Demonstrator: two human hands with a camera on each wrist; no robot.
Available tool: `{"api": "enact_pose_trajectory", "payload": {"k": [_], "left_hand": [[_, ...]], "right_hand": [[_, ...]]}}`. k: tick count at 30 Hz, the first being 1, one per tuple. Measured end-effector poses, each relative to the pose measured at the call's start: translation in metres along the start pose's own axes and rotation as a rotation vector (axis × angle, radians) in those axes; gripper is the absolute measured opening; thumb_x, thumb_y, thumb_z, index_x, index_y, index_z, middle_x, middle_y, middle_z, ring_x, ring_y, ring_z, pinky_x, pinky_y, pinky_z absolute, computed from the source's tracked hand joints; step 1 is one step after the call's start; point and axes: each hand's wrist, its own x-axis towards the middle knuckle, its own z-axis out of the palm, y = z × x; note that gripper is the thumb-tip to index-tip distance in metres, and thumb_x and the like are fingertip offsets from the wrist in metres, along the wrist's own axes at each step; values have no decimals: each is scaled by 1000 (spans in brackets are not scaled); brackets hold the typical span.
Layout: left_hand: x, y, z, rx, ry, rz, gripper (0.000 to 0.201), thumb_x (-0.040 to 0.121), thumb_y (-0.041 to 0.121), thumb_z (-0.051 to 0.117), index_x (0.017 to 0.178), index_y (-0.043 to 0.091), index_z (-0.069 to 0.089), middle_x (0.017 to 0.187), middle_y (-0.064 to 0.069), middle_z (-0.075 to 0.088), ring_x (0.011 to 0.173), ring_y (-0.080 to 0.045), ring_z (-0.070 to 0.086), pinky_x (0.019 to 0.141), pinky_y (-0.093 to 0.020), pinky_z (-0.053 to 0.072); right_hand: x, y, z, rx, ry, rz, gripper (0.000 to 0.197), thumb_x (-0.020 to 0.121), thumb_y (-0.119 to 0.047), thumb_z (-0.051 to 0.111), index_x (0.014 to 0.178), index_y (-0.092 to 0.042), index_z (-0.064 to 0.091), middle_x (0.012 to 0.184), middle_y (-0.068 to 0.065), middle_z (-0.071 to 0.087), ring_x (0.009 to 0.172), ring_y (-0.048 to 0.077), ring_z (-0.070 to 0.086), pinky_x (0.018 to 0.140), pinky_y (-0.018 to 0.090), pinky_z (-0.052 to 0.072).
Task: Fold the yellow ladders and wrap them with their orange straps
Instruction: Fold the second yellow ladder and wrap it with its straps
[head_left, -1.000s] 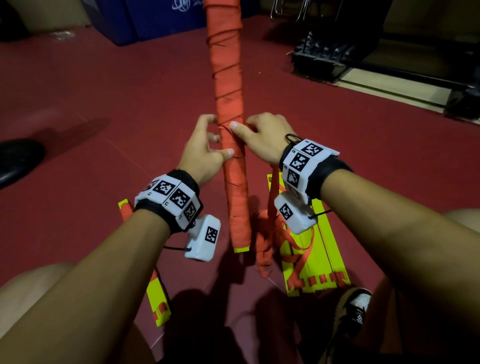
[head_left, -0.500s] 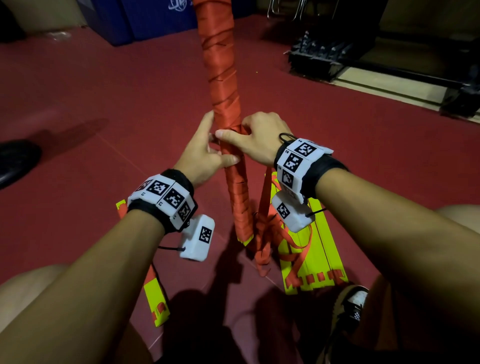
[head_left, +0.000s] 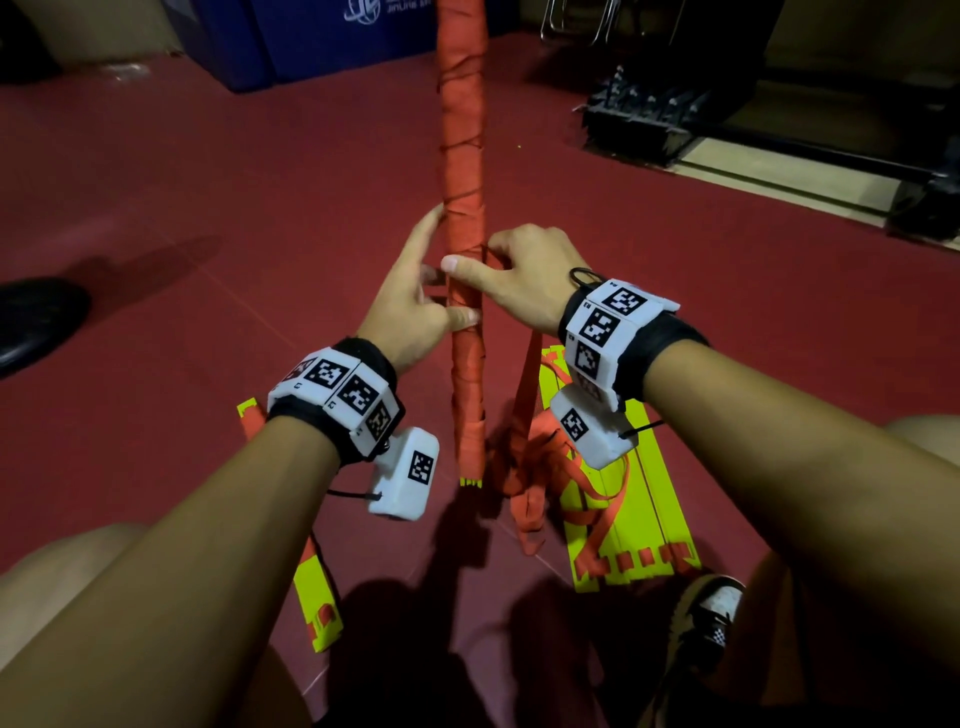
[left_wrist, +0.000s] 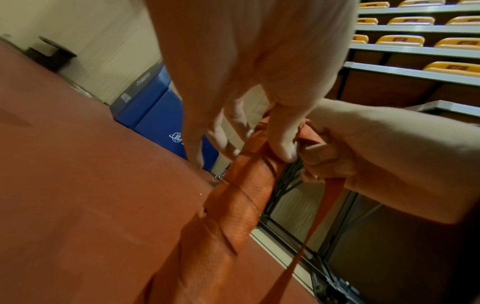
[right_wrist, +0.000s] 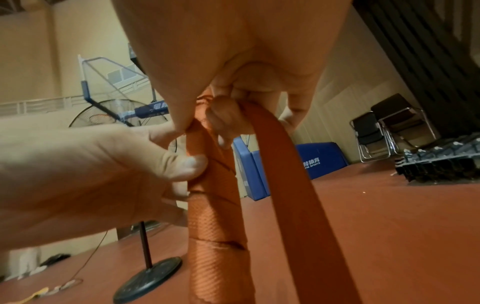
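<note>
A long ladder bundle (head_left: 464, 171), wound in orange strap, stands upright on the red floor with a yellow tip (head_left: 470, 482) at its foot. My left hand (head_left: 415, 306) holds it from the left: the thumb presses its front and the index finger points up along its side. My right hand (head_left: 519, 270) lays its thumb across the bundle and pinches the loose orange strap (head_left: 525, 384). That strap hangs down to a heap (head_left: 524, 467). In the right wrist view the strap (right_wrist: 285, 185) runs from my fingers beside the bundle (right_wrist: 215, 226).
A folded yellow ladder (head_left: 634, 525) with loose orange straps lies at the right by my shoe (head_left: 701, 623). Another yellow ladder (head_left: 317, 597) lies under my left forearm. Blue mats (head_left: 332, 47), a black rack (head_left: 654, 119) and a dark shoe (head_left: 36, 322) border the floor.
My left index finger has uncurled and now points up along the bundle. The bundle has swung from a slight lean to upright. My right hand keeps the strap at the same height.
</note>
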Motion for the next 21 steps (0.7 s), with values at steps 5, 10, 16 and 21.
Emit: {"api": "enact_pose_trajectory", "payload": {"k": [5, 10, 16, 21], "left_hand": [[-1, -2, 3, -16, 21, -6, 113, 69, -17, 68, 161, 29, 22, 105, -10, 65, 90, -22, 68, 84, -47, 62], [3, 1, -2, 37, 47, -44, 94, 57, 11, 87, 140, 34, 48, 115, -22, 67, 99, -37, 71, 88, -53, 60], [0, 3, 0, -6, -18, -101, 64, 79, -23, 62, 130, 14, 56, 119, -17, 63, 101, -22, 64, 85, -41, 60], [2, 0, -2, 4, 102, -62, 56, 74, -7, 75, 112, 32, 62, 106, -4, 70, 93, -21, 72, 83, -44, 61]], "right_hand": [[0, 1, 7, -64, 17, 3, 75, 72, -89, 39, 84, -22, 69, 76, 4, 66, 75, 29, 61, 67, 36, 49], [4, -1, 4, -2, 9, -38, 59, 86, -74, 47, 83, -18, 66, 72, -2, 61, 73, 25, 58, 64, 31, 37], [3, 3, 3, 75, 13, -33, 48, 93, -63, 51, 88, -19, 70, 67, -6, 58, 69, 21, 57, 63, 29, 37], [3, 3, 3, 34, 18, 54, 60, 92, -69, 46, 62, -17, 56, 63, 0, 58, 69, 27, 57, 62, 33, 39]]}}
